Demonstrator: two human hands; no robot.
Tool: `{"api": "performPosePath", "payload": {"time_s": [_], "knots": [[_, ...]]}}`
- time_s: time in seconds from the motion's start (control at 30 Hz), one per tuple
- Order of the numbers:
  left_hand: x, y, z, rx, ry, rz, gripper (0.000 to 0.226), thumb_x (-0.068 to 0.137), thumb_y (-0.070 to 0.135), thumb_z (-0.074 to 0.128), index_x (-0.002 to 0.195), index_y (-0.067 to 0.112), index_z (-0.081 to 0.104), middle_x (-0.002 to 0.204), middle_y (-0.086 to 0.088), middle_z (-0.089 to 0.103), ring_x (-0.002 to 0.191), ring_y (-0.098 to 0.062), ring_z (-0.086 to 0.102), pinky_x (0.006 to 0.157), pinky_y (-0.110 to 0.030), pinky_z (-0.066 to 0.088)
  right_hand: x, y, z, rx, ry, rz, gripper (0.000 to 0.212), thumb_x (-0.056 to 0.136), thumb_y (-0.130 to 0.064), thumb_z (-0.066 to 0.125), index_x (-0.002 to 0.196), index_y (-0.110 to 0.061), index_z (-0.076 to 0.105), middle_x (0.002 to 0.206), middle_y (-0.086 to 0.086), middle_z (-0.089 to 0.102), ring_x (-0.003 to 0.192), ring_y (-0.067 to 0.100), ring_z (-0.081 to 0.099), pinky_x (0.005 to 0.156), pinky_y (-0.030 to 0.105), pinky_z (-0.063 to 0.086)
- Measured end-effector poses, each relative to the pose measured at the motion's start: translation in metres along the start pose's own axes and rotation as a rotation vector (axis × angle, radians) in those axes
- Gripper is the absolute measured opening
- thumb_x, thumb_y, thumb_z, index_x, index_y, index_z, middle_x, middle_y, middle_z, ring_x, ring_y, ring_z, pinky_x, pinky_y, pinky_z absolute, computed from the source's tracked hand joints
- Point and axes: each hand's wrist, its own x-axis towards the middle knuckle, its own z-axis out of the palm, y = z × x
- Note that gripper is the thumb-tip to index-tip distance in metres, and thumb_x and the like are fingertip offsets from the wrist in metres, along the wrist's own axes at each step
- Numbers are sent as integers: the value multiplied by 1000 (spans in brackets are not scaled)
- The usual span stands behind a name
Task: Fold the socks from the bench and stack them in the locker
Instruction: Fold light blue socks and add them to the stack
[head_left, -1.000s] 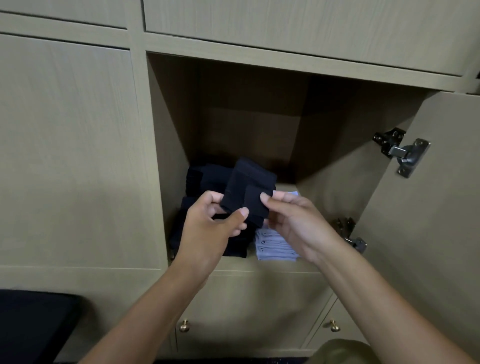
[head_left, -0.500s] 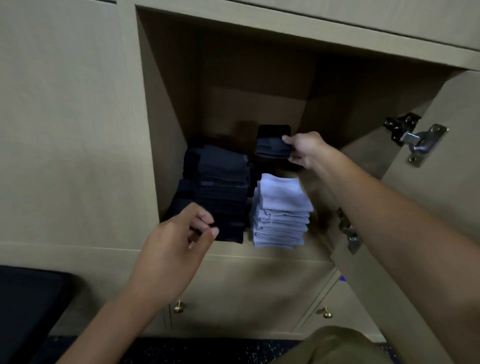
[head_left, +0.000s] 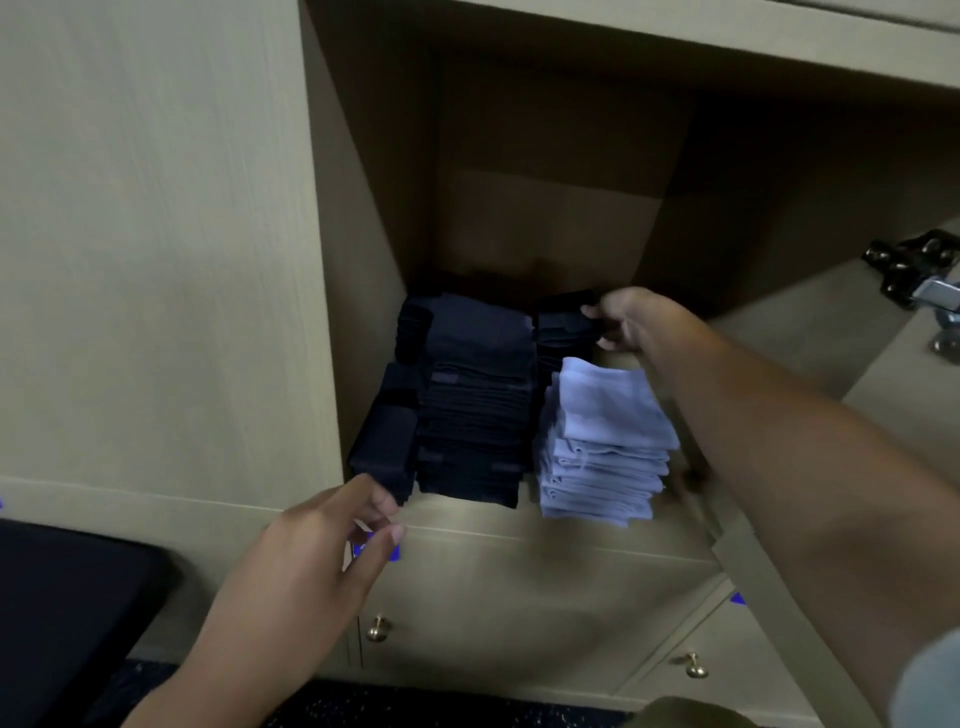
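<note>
Inside the open locker stand stacks of folded socks. A tall dark stack fills the middle, with smaller dark piles to its left. A pale blue stack stands at the right front. Behind it, my right hand reaches deep inside and grips a folded dark sock resting on a rear dark pile. My left hand hovers outside, just below the locker's front edge, fingers loosely curled and holding nothing.
The locker door hangs open at the right with metal hinges. Below are cabinet fronts with brass knobs. A black bench shows at the lower left. Closed panels flank the locker on the left.
My right hand carried the folded dark sock from the front into the back of the locker and lowered it onto the rear pile. My left hand let go and dropped below the locker edge.
</note>
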Motion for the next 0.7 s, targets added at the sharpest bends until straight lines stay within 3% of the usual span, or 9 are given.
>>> {"api": "performPosePath", "payload": {"time_s": [0.2,0.27,0.33,0.47,0.7], "knots": [[6,-3,-5,26,8,-13,5,87,45,62,88,42,58,105,41,57,95,13,59,70,-30,54,23,12,5,-45,-15,6,17,98,-16,67,89,-11,53,110,8,56,83,16,57,35,17,47],[7,-3,-5,34,3,-17,5,88,45,62,88,42,57,105,43,56,95,13,58,71,-31,55,28,17,6,-62,0,-8,23,95,-14,70,84,-9,51,102,9,56,87,21,57,32,17,46],[9,-3,-4,38,1,-13,6,87,46,61,89,42,57,105,42,56,95,13,59,70,-31,55,30,19,6,-101,24,-16,27,92,-11,72,80,-7,49,88,9,51,74,23,54,31,18,46],[10,-4,-1,56,-8,-7,8,87,48,60,91,43,57,104,38,59,91,7,62,71,-33,56,33,23,8,-190,35,-5,29,90,-10,75,79,-5,48,81,11,51,61,23,54,33,21,47],[11,1,-3,84,-14,8,13,87,55,52,93,44,55,107,42,55,90,7,61,69,-31,55,34,22,10,-247,35,-24,29,95,-8,68,75,-5,47,81,12,50,71,26,53,29,22,43]]}}
